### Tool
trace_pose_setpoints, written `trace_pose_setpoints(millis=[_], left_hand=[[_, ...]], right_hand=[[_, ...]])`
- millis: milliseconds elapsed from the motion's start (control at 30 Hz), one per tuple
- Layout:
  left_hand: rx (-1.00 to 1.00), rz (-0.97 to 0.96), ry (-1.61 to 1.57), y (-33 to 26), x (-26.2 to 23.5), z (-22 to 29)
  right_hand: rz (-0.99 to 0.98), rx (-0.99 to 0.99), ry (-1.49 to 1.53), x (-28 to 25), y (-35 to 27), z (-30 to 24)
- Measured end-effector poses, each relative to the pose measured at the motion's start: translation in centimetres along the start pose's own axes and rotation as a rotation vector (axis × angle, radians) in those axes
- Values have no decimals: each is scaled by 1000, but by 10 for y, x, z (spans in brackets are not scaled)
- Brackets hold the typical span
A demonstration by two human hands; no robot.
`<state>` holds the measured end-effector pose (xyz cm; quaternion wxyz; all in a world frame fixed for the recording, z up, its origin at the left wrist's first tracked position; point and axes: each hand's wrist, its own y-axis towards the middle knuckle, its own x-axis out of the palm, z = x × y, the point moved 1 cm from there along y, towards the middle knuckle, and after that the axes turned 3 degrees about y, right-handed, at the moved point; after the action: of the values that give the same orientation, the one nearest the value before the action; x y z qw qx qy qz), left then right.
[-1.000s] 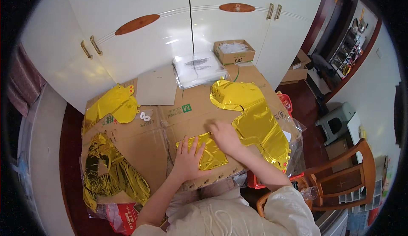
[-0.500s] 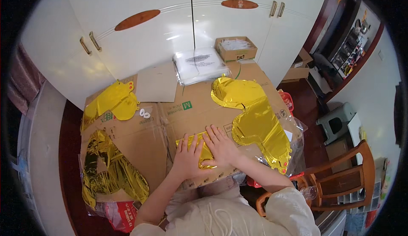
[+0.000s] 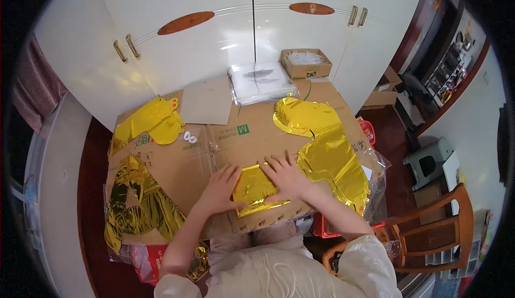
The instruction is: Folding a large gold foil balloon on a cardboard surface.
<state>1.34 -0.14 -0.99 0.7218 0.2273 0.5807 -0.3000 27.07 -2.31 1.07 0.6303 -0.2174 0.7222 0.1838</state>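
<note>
— What are your hands on?
— My left hand [image 3: 221,188] and right hand [image 3: 287,177] lie open and flat on a folded gold foil balloon [image 3: 252,190].
— Where is it?
— On the cardboard sheet [image 3: 182,164], near its front edge, just beside a larger gold balloon [image 3: 327,156].

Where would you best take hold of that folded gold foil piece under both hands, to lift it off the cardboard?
Probably the near edge of the folded gold foil piece: it lies flat, pressed down by the left hand and right hand, and that bare edge faces the person. Pinching thin foil from the near side looks easiest.
</note>
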Motion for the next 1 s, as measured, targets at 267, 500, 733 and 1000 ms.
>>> trace_pose_setpoints(millis=[267,500,733,1000], left_hand=[[-38,-18,-162,18,-23,-12],[-192,80,-817,33,-12,-39],[-38,420,-588,17,-61,-14],[405,370,133,-32,-10,17]], right_hand=[[-158,16,315,-4,48,36],[-58,-28,698,-37,48,47],[286,-57,365,-84,16,17],[265,-332,96,20,-45,-7]])
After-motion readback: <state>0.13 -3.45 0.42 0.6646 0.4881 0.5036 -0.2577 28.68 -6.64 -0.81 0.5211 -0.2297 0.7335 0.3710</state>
